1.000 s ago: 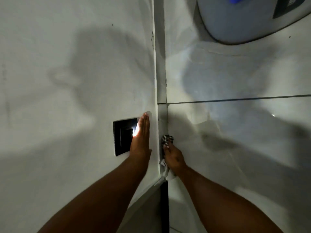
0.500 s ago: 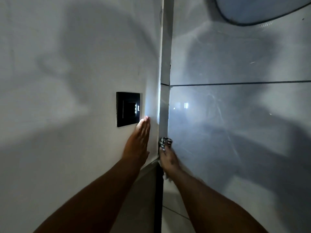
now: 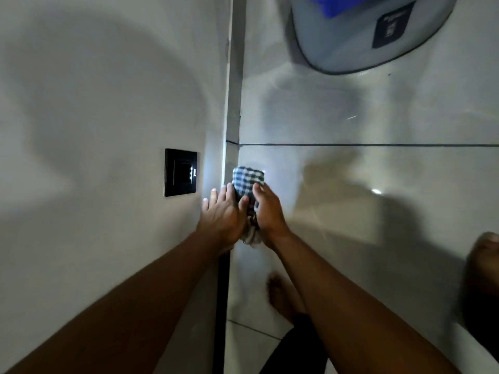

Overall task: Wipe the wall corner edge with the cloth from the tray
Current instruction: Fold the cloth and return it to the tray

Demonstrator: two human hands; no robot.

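Two forearms: they run up from the bottom of my view and meet at the corner, so I read both hands as working one cloth.
Foot: a bare foot on the floor tiles, blurred; a second rounded shape at the right border is cut off and I can't name it.
Left hand: fingers spread flat along the painted wall, thumb side closing onto the cloth; I judge it's steadying or regathering the bundle.
Right hand: clenched around the cloth from the tiled side, fingers wrapped behind it and hidden.
Cloth: checked, bunched, top poking above both hands, pressed right at the wall corner edge; actual contact is hidden by the hands.
Switch plate: black, on the left wall beside the corner, glare masking its detail.
Appliance: grey casing with a blue part, high on the tiled wall, cropped; label unreadable.
Tray: not in view.
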